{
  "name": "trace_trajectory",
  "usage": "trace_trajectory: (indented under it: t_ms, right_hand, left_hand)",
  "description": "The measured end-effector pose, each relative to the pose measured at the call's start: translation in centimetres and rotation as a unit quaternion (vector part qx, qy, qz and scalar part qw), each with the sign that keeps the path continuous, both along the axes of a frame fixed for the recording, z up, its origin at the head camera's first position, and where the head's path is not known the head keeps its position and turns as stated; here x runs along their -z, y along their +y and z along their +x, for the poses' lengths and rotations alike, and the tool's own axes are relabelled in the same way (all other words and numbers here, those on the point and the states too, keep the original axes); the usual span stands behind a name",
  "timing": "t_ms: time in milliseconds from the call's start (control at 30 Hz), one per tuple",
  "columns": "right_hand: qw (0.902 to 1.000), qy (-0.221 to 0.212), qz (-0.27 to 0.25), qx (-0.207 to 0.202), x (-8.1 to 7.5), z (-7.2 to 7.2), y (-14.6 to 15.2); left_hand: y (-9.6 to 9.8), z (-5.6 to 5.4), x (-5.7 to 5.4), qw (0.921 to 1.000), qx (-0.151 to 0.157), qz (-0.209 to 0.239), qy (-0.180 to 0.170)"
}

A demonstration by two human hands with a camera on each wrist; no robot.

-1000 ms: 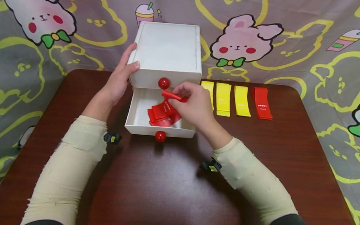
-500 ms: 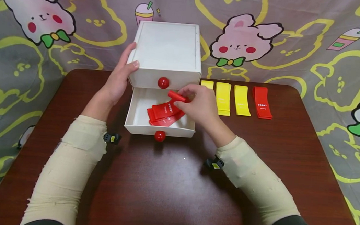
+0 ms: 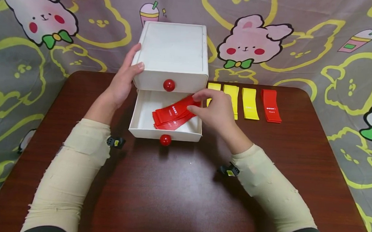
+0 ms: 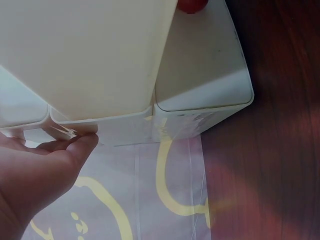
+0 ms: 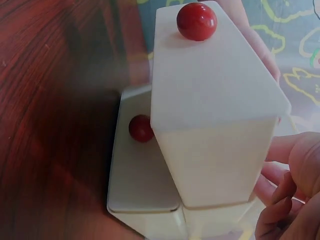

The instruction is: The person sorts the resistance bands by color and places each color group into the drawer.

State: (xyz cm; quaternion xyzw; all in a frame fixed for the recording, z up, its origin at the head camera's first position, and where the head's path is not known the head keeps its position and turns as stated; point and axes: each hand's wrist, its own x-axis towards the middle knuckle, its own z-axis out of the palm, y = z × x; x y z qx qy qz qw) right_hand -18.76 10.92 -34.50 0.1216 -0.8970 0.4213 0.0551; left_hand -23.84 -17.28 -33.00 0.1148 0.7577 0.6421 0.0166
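A white two-drawer cabinet [image 3: 174, 48] stands at the back of the table in the head view. Its lower drawer [image 3: 143, 131] is pulled out and holds several red resistance bands [image 3: 173, 111] lying overlapped and flat. My left hand [image 3: 122, 80] rests on the cabinet's left side, thumb over the top front edge, fingers along the side wall. My right hand [image 3: 216, 109] is over the drawer's right edge. Its thumb and index finger are apart above the bands' right end; the other fingers appear loosely bent in the right wrist view.
To the cabinet's right, several folded yellow resistance bands [image 3: 250, 104] and one folded red resistance band [image 3: 271, 106] lie in a row. Red ball knobs [image 3: 169, 85] stick out from both drawer fronts. A patterned cloth [image 3: 305, 41] hangs close behind the table.
My right hand has moved right, drawing the top red band's folded end over until the band lies flat on the others; its thumb and finger have parted. My left hand has stayed put.
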Motion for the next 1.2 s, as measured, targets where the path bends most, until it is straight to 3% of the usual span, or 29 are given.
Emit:
trace_trajectory:
  t_ms: [433, 800, 1000, 1200]
  right_hand:
    - [0.9976, 0.045, -0.051, 0.013, 1.8, 1.0, 4.4]
    - [0.9919, 0.034, -0.114, 0.044, 4.3, 1.4, 8.8]
    - [0.9914, 0.025, -0.102, 0.077, 3.9, 2.2, 10.5]
    - [0.9890, 0.033, -0.096, 0.108, 5.4, 1.6, 13.4]
  left_hand:
    - [0.0, 0.0, 0.1, 0.9999, 0.003, -0.010, 0.001]
    - [-0.1, 0.1, 0.1, 0.9999, 0.006, -0.010, 0.001]
    - [-0.1, 0.1, 0.2, 0.9999, 0.008, -0.009, 0.004]
    - [-0.1, 0.0, 0.2, 0.9999, 0.010, -0.003, 0.004]
